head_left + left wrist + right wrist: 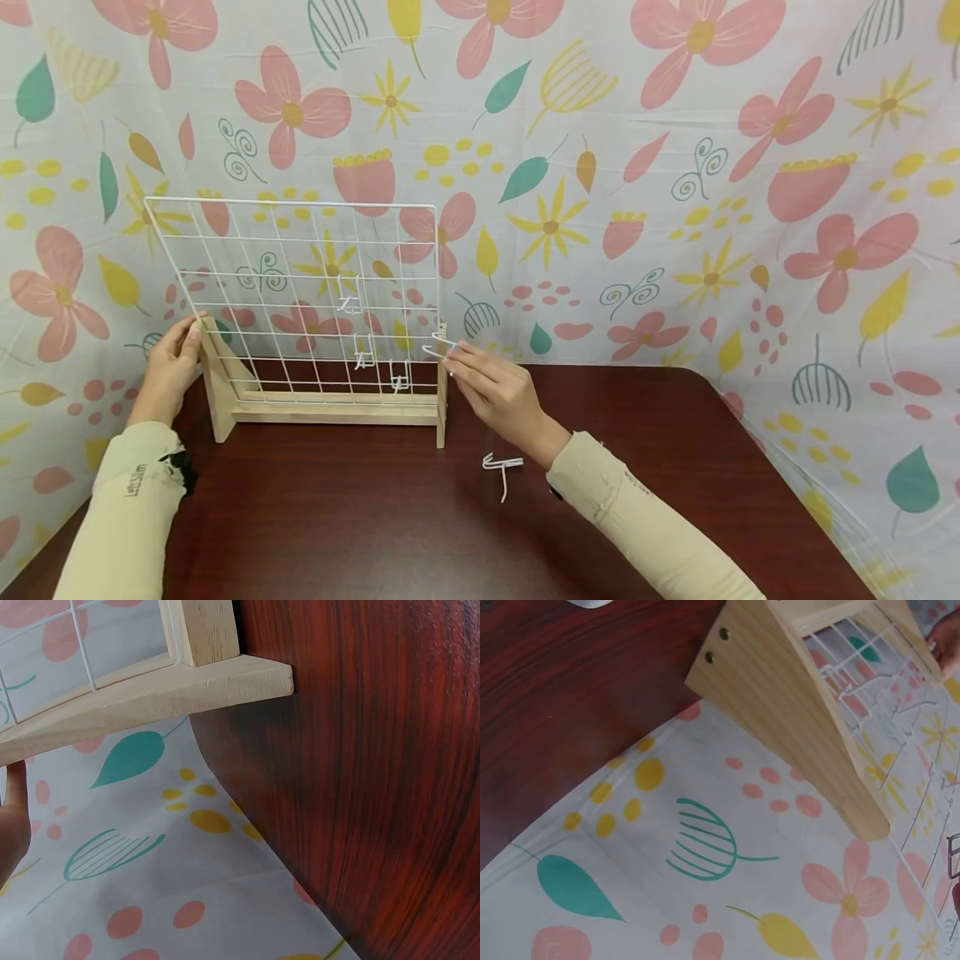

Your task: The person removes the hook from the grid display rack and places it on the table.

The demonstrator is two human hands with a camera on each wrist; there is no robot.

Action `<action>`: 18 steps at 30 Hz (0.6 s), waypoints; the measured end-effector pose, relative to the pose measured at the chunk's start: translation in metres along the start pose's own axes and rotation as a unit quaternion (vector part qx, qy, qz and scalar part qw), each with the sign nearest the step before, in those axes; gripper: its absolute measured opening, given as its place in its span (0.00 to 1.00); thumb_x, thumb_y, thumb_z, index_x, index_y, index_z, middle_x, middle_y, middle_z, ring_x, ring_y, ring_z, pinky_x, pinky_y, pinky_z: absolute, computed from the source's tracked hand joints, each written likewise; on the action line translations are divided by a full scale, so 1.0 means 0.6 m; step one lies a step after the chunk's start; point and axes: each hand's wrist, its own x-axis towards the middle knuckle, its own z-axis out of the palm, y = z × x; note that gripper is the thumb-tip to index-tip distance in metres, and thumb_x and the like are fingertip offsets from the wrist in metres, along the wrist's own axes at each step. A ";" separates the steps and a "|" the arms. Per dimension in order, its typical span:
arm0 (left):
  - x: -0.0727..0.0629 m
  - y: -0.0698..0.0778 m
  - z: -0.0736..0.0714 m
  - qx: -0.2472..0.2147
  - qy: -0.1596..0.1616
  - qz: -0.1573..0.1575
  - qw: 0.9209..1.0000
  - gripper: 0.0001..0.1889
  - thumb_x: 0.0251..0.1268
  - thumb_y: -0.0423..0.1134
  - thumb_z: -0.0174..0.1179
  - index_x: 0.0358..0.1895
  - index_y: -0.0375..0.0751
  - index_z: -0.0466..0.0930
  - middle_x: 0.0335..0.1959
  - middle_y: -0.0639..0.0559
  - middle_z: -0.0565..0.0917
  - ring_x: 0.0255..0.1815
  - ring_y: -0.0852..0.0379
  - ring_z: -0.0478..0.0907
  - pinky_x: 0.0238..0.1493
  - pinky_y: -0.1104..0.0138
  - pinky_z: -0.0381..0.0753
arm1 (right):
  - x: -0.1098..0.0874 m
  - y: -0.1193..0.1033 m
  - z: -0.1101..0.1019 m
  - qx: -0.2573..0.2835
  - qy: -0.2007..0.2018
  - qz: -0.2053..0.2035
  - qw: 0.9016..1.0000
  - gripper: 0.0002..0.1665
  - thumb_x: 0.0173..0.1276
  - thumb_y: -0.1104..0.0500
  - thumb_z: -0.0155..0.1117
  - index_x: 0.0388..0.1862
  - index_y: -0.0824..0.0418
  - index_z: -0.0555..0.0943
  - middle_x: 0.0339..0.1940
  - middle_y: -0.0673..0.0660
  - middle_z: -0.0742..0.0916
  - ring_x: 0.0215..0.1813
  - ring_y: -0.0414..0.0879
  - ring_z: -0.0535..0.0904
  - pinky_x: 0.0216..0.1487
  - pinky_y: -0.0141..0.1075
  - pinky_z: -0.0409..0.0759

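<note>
- The white hook (pixel 444 339) should be light and stiff, perhaps slippery; I'd pinch its thin wire at one end.
- It sits by the right edge of the wire grid (pixel 296 274); touching or not, I can't tell.
- My right hand (pixel 498 396) reaches in from near right, fingertips pinching it.
- My left hand (pixel 171 367) grips the wooden stand (pixel 333 414) at far left.

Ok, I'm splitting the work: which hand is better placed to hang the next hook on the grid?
Right, I'd say: the right hand pinches a hook beside the grid, near the hung hooks, while the left hand holds the wooden stand at its left side.
</note>
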 end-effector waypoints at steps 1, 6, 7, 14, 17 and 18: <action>-0.001 0.001 0.000 -0.007 -0.001 -0.001 1.000 0.25 0.76 0.51 0.40 0.74 0.55 0.60 0.67 0.60 0.67 0.59 0.71 0.64 0.51 0.85 0.67 | -0.002 -0.001 -0.001 0.000 -0.005 -0.002 1.000 0.17 0.52 0.71 0.73 0.43 0.66 0.87 0.42 0.59 0.88 0.48 0.54 0.84 0.50 0.38 0.81; 0.001 0.000 -0.002 -0.030 -0.009 -0.007 1.000 0.26 0.76 0.51 0.41 0.74 0.54 0.60 0.66 0.62 0.67 0.59 0.71 0.64 0.53 0.83 0.67 | -0.013 -0.001 -0.002 -0.002 -0.018 -0.013 1.000 0.10 0.63 0.67 0.67 0.44 0.65 0.87 0.43 0.59 0.88 0.48 0.54 0.84 0.50 0.39 0.81; 0.002 -0.001 -0.003 -0.033 -0.009 -0.007 0.999 0.26 0.76 0.50 0.41 0.74 0.53 0.60 0.66 0.62 0.67 0.59 0.71 0.64 0.54 0.83 0.67 | -0.015 0.000 -0.002 -0.001 -0.019 -0.016 1.000 0.09 0.66 0.66 0.65 0.44 0.65 0.87 0.43 0.59 0.88 0.48 0.54 0.84 0.51 0.39 0.81; 0.002 -0.002 -0.001 -0.009 0.005 0.006 1.000 0.26 0.77 0.49 0.41 0.74 0.49 0.61 0.62 0.63 0.69 0.56 0.71 0.66 0.48 0.84 0.69 | -0.032 0.002 -0.003 0.000 -0.036 -0.035 0.999 0.12 0.72 0.63 0.57 0.43 0.66 0.87 0.41 0.59 0.88 0.46 0.54 0.84 0.50 0.39 0.81; 0.003 -0.006 0.000 -0.006 0.003 0.014 1.000 0.26 0.76 0.51 0.41 0.74 0.49 0.61 0.61 0.66 0.69 0.55 0.73 0.66 0.49 0.83 0.68 | -0.037 0.002 -0.003 -0.003 -0.047 -0.042 0.998 0.12 0.72 0.63 0.56 0.43 0.65 0.87 0.41 0.59 0.88 0.46 0.55 0.84 0.50 0.39 0.81; 0.003 -0.007 0.000 -0.035 0.007 0.014 0.999 0.25 0.76 0.50 0.42 0.73 0.48 0.63 0.61 0.65 0.70 0.55 0.72 0.67 0.49 0.83 0.68 | -0.040 0.002 -0.004 -0.006 -0.051 -0.045 0.998 0.12 0.73 0.64 0.56 0.43 0.65 0.86 0.41 0.59 0.88 0.46 0.55 0.84 0.50 0.39 0.81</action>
